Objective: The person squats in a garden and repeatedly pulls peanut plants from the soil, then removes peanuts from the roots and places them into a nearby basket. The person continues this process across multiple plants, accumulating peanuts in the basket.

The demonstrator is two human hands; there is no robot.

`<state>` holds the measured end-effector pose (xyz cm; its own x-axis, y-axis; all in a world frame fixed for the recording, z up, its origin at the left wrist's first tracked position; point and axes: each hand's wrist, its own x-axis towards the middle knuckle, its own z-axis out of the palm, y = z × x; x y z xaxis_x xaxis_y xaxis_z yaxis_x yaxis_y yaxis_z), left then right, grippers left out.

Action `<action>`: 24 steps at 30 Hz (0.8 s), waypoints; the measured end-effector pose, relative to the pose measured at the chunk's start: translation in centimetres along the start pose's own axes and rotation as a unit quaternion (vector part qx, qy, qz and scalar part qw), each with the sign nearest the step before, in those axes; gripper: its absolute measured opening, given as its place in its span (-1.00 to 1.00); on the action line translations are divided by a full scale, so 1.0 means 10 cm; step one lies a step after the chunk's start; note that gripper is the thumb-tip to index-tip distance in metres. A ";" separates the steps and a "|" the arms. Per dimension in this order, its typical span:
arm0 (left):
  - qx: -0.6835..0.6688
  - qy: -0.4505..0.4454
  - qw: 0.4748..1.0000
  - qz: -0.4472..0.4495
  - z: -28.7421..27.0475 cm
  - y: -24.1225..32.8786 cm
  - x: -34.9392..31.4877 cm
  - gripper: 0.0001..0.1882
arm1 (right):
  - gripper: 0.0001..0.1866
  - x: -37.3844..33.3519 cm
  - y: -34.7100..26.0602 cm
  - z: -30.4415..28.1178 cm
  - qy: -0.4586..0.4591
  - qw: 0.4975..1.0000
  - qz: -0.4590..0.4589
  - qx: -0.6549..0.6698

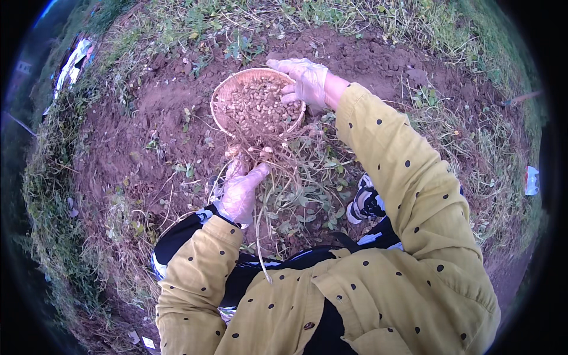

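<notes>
A round woven basket (pixel 220 121) sits on the soil ahead of me, heaped with peanuts (pixel 254 100) in their shells. My right hand (pixel 305 81), in a clear plastic glove, grips the basket's far right rim, with fingers reaching over the peanuts. Just below the near rim, my left hand (pixel 239 192), gloved the same way, is closed around a peanut plant (pixel 278 157). Its tangled roots and a few pale pods lie against the basket's near edge, and its leafy stems trail toward my legs.
Bare brown soil (pixel 160 112) surrounds the basket, with green weeds (pixel 378 15) beyond. Pulled stems and leaves (pixel 307 201) lie between my legs, close to my right shoe (pixel 364 201). A white sheet-like item (pixel 72 68) lies at far left, and a pale scrap (pixel 531 181) at far right.
</notes>
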<state>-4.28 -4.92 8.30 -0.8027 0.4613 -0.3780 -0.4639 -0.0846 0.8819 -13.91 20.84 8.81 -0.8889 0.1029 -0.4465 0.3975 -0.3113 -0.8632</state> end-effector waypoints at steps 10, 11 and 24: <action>-0.154 -0.035 0.987 0.042 0.04 0.04 -0.04 -0.27 | -0.44 -1.16 0.14 -0.18 -0.176 0.964 -0.125 -0.155; -0.156 -0.040 0.986 0.034 0.06 0.06 -0.05 -0.27 | -0.41 -1.30 0.20 -0.21 -0.183 0.963 -0.130 -0.147; -0.264 -0.116 0.955 -0.071 0.19 -0.34 0.20 -0.49 | -0.63 -1.55 0.53 -0.32 -0.042 0.984 -0.093 -0.148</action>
<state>-3.57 -2.08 5.08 -0.6410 0.6792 -0.3574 -0.7357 -0.4111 0.5383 2.75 20.60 10.38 -0.9634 0.0499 -0.2635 0.2636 -0.0052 -0.9646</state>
